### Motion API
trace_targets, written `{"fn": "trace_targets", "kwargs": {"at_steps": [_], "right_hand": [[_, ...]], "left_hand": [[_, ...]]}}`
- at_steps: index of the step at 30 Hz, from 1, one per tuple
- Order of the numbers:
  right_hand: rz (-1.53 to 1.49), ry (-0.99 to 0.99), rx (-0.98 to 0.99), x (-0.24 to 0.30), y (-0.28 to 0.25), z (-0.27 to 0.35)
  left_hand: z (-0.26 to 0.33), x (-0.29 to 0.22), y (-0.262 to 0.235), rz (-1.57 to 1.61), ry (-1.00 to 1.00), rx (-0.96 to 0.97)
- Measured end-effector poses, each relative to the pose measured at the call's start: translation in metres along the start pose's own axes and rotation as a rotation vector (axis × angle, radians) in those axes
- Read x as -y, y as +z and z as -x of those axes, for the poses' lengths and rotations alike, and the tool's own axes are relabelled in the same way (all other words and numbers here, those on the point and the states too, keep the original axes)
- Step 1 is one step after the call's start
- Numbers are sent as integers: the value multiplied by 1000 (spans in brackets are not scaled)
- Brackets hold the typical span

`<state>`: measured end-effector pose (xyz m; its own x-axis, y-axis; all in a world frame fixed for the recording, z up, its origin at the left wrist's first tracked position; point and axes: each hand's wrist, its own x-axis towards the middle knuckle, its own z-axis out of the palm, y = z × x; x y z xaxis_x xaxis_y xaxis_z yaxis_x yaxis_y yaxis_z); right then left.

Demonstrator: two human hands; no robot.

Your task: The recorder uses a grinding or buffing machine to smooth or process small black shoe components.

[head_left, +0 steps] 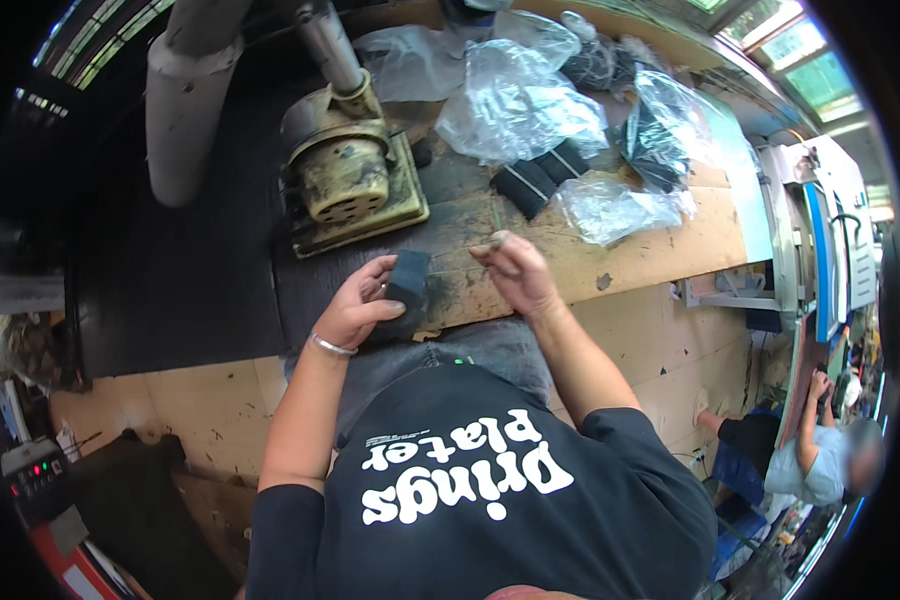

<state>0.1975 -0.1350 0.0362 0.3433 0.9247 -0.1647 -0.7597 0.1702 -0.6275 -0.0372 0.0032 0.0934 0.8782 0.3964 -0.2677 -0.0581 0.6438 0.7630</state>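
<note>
Location type: workshop, of the small production kind. Identifying features are as follows. The main workbench has a worn, stained wooden top. A cream machine with a vented round housing stands on it (its casing is heavily blackened with grime). A wide grey pipe hangs above the bench's dark left section. Clear plastic bags lie toward the rear. A control box shows lit indicators at lower left. At right, a second person occupies another workstation.
</note>
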Motion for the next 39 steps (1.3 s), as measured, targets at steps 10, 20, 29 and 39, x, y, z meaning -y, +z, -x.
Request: {"fn": "trace_targets", "kwargs": {"at_steps": [10,20,29,39], "right_hand": [[757,528,495,51,83,-11],[818,610,809,53,104,24],[448,-229,8,-15,82,34],[773,209,-16,-17,87,-23]], "left_hand": [[-16,18,15,-1077,84,-302],[-25,40,-20,-955,202,-687],[-26,31,14,-59,329,-579],[3,30,30,-1436,646,-267]]}}
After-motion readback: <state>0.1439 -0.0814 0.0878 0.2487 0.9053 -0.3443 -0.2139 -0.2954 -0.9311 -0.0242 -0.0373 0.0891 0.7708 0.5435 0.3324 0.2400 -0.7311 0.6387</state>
